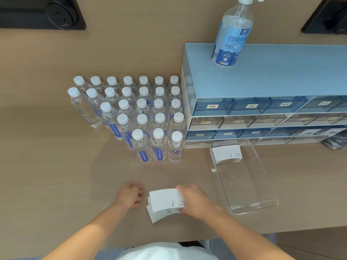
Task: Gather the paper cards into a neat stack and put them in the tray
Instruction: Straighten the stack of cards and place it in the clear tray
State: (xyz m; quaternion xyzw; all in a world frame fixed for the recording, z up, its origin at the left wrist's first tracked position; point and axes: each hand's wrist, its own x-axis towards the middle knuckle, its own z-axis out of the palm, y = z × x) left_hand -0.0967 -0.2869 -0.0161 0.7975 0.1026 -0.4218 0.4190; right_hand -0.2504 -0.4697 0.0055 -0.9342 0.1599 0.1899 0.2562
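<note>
Beyond both hands on the counter (47,166) stands a block of water bottles (135,117), and just right of the right hand (195,199) lies the clear tray (266,184), some cards already at its far end. The right hand grips a fanned stack of paper cards (164,202). The left hand (130,194) rests loosely curled and empty just left of them.

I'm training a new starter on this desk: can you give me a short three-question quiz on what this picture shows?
1. True or false: the clear tray already holds some cards.
2. Which hand touches the loose cards on the table? A) left hand B) right hand C) both
3. What stands on top of the blue drawer unit?

Key: 1 true, at its far end. 2 B. 3 A spray bottle.
</note>
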